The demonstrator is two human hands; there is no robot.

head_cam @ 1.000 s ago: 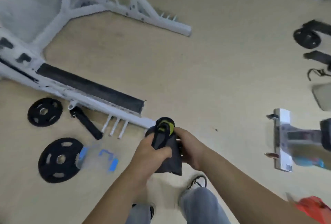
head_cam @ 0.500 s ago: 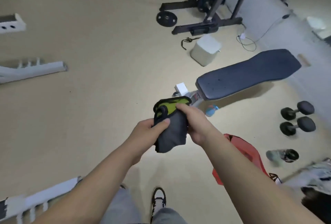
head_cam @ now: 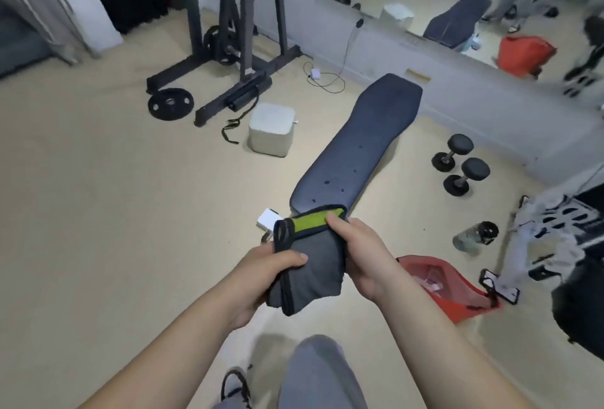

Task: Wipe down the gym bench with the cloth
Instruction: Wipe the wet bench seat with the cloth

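Low in the centre of the frame, a folded cloth [head_cam: 313, 265] is held up over the floor [head_cam: 98, 212] between both hands. It is grey with a black hem and a yellow-green band along its top. The left hand [head_cam: 264, 273] grips its left edge with the thumb laid across the front, and the right hand [head_cam: 362, 252] holds the right side with fingertips on the green band. The cloth looks soft, light and limp, and its lower folds sag, so it would likely handle best bunched into a pad under one flat palm, not pinched by the hem. The dark gym bench [head_cam: 362, 140] runs from just behind the cloth toward the upper right. Its padded top appears smooth and firm, so the cloth should slide over it easily. Whether cloth and bench touch cannot be told.
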